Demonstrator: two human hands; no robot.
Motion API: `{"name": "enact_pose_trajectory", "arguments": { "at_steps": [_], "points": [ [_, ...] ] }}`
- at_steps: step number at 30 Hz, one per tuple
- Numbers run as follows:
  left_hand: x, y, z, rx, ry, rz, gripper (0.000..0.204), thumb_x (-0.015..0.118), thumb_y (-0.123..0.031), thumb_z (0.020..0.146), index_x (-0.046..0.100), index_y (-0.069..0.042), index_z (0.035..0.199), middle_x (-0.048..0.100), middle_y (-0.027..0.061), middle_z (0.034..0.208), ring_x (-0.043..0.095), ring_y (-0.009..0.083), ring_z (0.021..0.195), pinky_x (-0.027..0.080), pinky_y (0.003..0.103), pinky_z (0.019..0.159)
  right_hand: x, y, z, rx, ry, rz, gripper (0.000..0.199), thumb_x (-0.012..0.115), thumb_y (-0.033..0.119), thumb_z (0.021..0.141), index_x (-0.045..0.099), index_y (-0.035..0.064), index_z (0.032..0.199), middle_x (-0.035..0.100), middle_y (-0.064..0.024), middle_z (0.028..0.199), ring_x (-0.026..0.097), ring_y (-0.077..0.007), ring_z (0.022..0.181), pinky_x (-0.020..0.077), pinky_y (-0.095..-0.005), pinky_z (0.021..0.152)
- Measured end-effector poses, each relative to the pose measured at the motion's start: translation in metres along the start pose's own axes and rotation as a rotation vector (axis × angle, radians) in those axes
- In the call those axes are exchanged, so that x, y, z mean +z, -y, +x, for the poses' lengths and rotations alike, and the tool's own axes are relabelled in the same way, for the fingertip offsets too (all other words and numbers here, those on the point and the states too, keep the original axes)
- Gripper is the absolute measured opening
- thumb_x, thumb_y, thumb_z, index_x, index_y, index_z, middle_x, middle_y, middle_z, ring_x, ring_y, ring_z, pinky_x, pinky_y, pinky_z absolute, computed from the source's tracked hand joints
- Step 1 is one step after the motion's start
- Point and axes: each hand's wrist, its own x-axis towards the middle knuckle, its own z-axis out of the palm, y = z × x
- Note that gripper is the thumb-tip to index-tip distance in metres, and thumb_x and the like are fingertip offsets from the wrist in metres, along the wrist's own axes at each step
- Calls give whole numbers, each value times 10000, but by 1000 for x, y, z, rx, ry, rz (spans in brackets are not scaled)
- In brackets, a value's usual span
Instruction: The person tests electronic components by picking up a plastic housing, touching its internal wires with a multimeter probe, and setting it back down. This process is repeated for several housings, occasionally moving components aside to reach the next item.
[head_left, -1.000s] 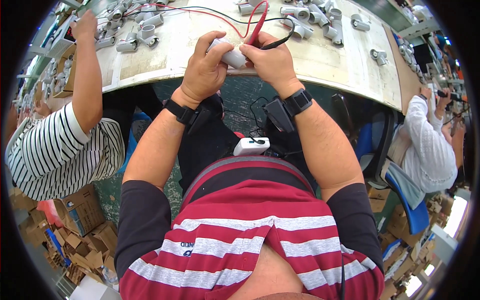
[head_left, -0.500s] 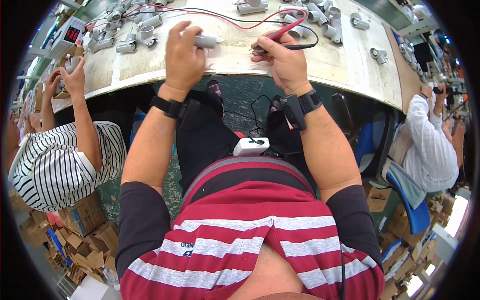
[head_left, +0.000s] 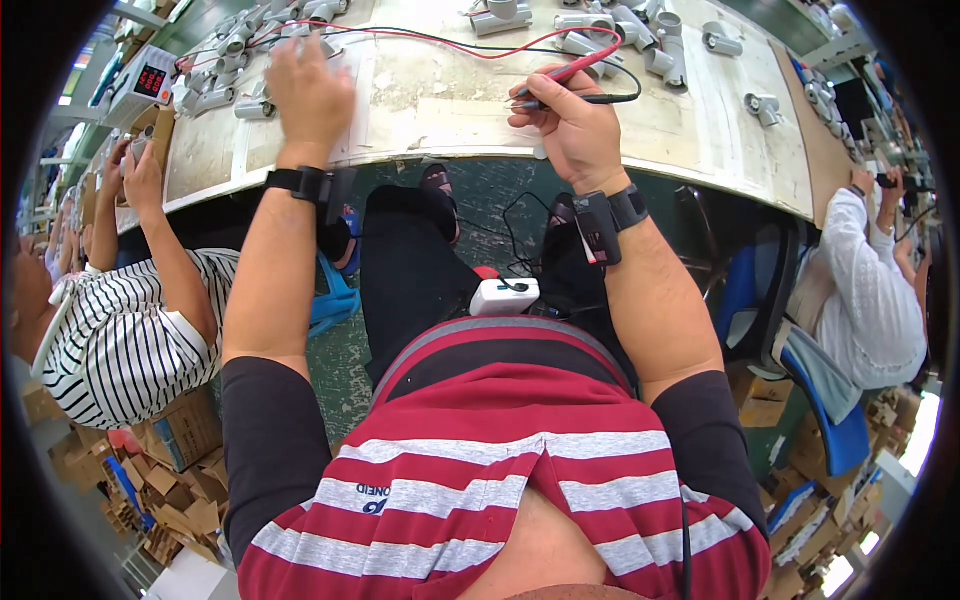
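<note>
My right hand (head_left: 578, 135) is shut on a red test probe (head_left: 562, 74) and a black test probe (head_left: 600, 98), held together just above the pale worktable (head_left: 450, 120). Red and black leads (head_left: 440, 38) run from them across the table toward a small meter box (head_left: 150, 80) with a lit red display at the far left. My left hand (head_left: 310, 95) is stretched palm down to the left, over a row of small grey plastic parts (head_left: 250, 105). Whether a part is under its fingers is hidden.
More grey parts lie at the table's far side (head_left: 620, 30) and right (head_left: 765, 105). A person in a striped shirt (head_left: 130, 330) works at my left, another in white (head_left: 870, 290) at my right by a blue chair (head_left: 830, 430). Cardboard boxes (head_left: 180, 440) sit lower left.
My left hand has carried the grey part away from the probes and out to the left row of parts. My right hand has kept the probes and shifted slightly right.
</note>
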Motion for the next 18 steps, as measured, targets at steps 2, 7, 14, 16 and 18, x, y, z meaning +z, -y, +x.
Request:
{"name": "enact_pose_trajectory", "arguments": {
  "at_steps": [2, 7, 14, 16, 18],
  "points": [
    [-3, -33, -3, 44, 11, -101, 493, 758, -254, 864, 658, -73, 1311, 579, 197, 1375, 501, 396, 1318, 363, 549, 1114, -1, 0, 1, 13, 2, 40, 134, 657, 86, 1010, 662, 10, 1121, 749, -168, 990, 748, -234, 855, 647, -358, 746],
    [-2, -96, -9, 258, 41, -299, 521, 776, -236, 835, 635, -56, 1303, 568, 201, 1343, 518, 375, 1285, 406, 556, 1076, 1, 13, 1, 32, -5, 49, 123, 653, 79, 1011, 662, 11, 1113, 747, -160, 986, 747, -233, 861, 644, -350, 745],
    [12, -138, 27, 60, 127, -578, 377, 794, -238, 820, 707, -62, 1142, 603, 186, 1248, 592, 380, 1174, 529, 457, 949, 40, 89, 5, -132, 136, -350, 154, 706, 86, 985, 680, -14, 1099, 741, -130, 947, 738, -201, 826, 633, -317, 722],
    [25, -148, 44, 20, 67, -578, 383, 801, -241, 813, 706, -61, 1138, 608, 187, 1223, 594, 380, 1172, 529, 461, 948, 47, 95, 2, -160, 161, -479, 166, 719, 88, 978, 684, -21, 1099, 739, -124, 938, 736, -194, 819, 631, -309, 716],
    [34, -153, 60, -66, -40, -553, 396, 814, -246, 800, 705, -59, 1131, 619, 190, 1174, 598, 380, 1168, 530, 470, 947, 53, 95, -2, -152, 138, -516, 191, 739, 92, 964, 689, -28, 1104, 742, -119, 931, 730, -182, 809, 625, -299, 703]
  ]
}}
